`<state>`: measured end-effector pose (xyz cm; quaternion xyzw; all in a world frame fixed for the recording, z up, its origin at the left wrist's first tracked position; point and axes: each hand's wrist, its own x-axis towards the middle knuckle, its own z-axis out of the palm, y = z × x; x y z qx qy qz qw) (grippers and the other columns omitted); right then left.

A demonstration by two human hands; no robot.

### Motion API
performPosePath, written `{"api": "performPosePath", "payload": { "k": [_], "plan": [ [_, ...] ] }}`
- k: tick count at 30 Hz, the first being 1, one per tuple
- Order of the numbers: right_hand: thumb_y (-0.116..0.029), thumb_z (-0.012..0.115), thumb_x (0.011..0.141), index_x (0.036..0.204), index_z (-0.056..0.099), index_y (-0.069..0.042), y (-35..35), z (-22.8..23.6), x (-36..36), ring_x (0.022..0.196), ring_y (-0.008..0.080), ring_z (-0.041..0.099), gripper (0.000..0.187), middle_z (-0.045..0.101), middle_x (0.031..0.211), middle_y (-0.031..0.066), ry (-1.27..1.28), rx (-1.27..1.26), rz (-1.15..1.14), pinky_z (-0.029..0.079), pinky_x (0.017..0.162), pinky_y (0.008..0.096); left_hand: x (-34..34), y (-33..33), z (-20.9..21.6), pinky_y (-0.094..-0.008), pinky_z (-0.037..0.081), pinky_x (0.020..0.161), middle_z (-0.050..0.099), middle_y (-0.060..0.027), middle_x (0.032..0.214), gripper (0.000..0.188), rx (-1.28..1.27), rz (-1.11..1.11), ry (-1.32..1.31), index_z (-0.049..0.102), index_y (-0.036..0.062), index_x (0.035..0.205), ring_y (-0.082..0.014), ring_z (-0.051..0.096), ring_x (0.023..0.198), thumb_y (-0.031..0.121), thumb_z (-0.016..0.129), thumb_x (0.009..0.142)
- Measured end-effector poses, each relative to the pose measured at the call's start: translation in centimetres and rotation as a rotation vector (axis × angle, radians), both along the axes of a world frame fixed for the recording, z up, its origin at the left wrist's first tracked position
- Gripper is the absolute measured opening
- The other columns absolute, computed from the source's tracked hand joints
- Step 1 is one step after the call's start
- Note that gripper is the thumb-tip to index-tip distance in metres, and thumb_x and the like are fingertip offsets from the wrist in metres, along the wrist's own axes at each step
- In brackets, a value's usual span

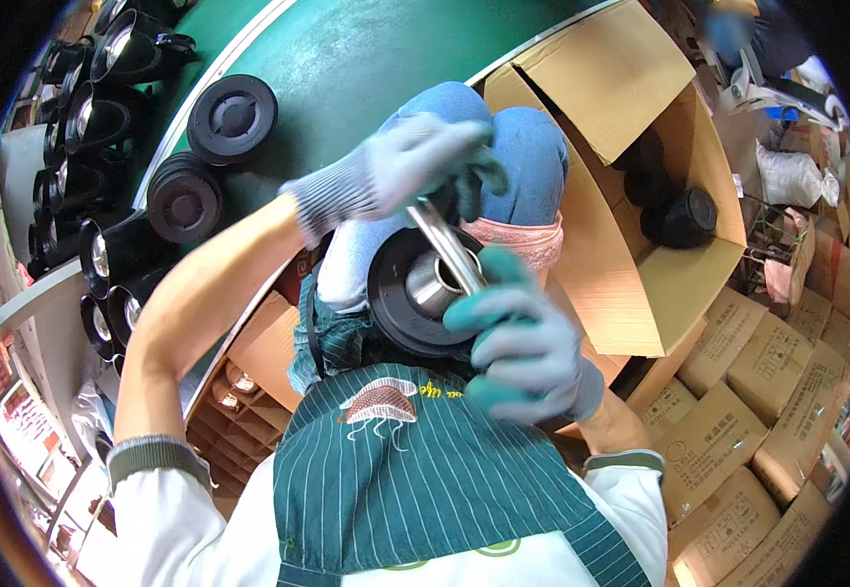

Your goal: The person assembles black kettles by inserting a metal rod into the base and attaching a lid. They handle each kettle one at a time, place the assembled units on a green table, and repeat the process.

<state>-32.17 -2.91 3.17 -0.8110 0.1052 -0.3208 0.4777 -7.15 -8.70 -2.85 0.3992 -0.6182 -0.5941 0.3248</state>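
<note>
A shiny metal tube (447,247) slants above my lap, its lower end gripped between the fingers of my right hand (526,342). Just beneath it, a black round lid-like disc (392,304) with a raised metal collar (432,286) rests against my apron. My left hand (400,168), slightly blurred, hovers over my knees beyond the tube's upper end. Its fingers are loosely bent and apart, with nothing visible in them. Both hands wear grey gloves with green grip surfaces.
Left on the green worktop (346,49) lie black discs (232,118), beside rows of black cylindrical housings (112,247). An open cardboard box (581,264) at my right holds black parts (679,217). Sealed cartons (713,440) are stacked farther right; a divided carton (234,435) sits lower left.
</note>
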Motion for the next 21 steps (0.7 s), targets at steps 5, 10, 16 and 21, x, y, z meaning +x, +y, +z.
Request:
{"api": "performPosePath", "payload": {
  "k": [5, 10, 16, 21],
  "plan": [
    [-0.040, 0.067, 0.087, 0.061, 0.061, -0.010, 1.6, 1.9, 5.4, 0.078, 0.0243, 0.059, 0.040, 0.055, 0.071, 0.0034, 0.363, -0.302, 0.367, 0.051, 0.076, 0.0402, -6.7, -4.5, 2.7, -0.0374, 0.051, 0.100, 0.068, -0.0169, 0.117, 0.044, -0.030, -0.401, -0.332, 0.071, 0.0029, 0.121, -0.0291, 0.065, 0.113, 0.041, 0.055, 0.107],
    [-0.047, 0.073, 0.081, 0.063, 0.056, -0.011, 1.0, 1.2, 8.0, 0.079, 0.0255, 0.061, 0.044, 0.060, 0.076, 0.0046, 0.254, -0.281, 0.164, 0.053, 0.069, 0.0414, -6.6, -5.5, 0.2, -0.0386, 0.053, 0.094, 0.069, -0.0165, 0.118, 0.040, -0.031, -0.387, -0.208, 0.070, 0.0045, 0.120, -0.0301, 0.065, 0.109, 0.040, 0.056, 0.108],
    [-0.057, 0.085, 0.073, 0.129, 0.059, -0.004, 3.1, 0.3, 3.1, 0.127, 0.0364, 0.057, 0.080, 0.055, 0.133, 0.0184, 0.158, -0.135, -0.396, 0.045, 0.108, 0.0547, 2.4, -4.7, 0.1, -0.0316, 0.048, 0.068, 0.067, -0.0104, 0.092, 0.033, -0.206, 0.102, -0.069, 0.068, 0.0079, 0.129, -0.0185, 0.062, 0.079, 0.029, 0.061, 0.104],
    [-0.055, 0.094, 0.066, 0.160, 0.037, -0.007, 5.4, -3.3, 0.5, 0.151, 0.0453, 0.034, 0.120, 0.031, 0.163, 0.0276, 0.475, 0.142, -0.505, 0.032, 0.121, 0.0552, 8.9, -5.2, -2.0, -0.0199, 0.038, 0.046, 0.065, 0.0019, 0.077, 0.038, 0.311, 0.553, -0.128, 0.068, 0.0099, 0.133, -0.0029, 0.054, 0.056, 0.031, 0.067, 0.102]
  ]
}}
